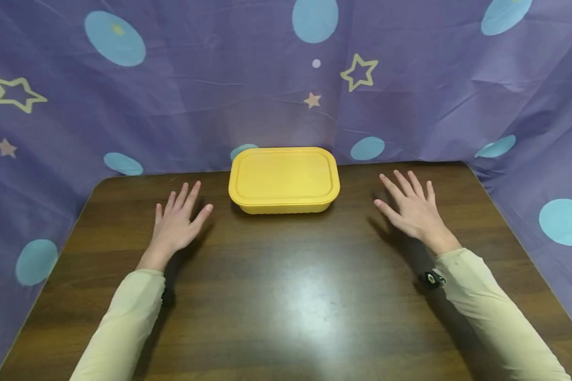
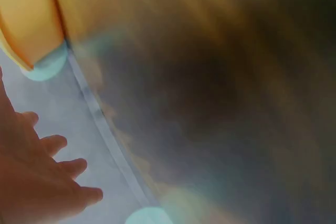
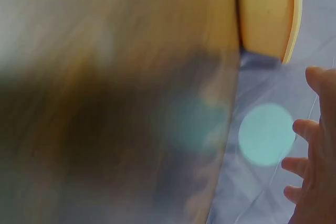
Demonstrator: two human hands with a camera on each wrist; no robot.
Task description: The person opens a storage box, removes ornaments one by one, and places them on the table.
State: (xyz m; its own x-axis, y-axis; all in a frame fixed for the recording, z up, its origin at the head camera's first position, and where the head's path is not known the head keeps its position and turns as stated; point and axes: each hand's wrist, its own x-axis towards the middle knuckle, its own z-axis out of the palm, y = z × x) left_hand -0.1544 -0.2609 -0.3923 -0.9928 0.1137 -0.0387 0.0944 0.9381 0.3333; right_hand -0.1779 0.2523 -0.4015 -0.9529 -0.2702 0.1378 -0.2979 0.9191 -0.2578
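Note:
A yellow lidded box (image 1: 284,177), rectangular with rounded corners, stands at the table's far edge in the head view. To its left my left hand (image 1: 175,222) is spread with straight fingers, palm down, apart from the box and holding nothing. On the other side, my right hand (image 1: 413,211) is likewise spread and holds nothing. The left wrist view shows part of the box (image 2: 31,17) beyond the left hand (image 2: 37,166). In the right wrist view the box (image 3: 265,14) appears above the right hand (image 3: 320,150). The lid hides whatever is inside.
A dark brown wooden table (image 1: 267,296) with a glossy reflection lies beneath both hands. Purple cloth (image 1: 195,95) with stars and blue spots hangs right behind the table and along its sides. A dark wrist device (image 1: 431,279) shows at the right cuff.

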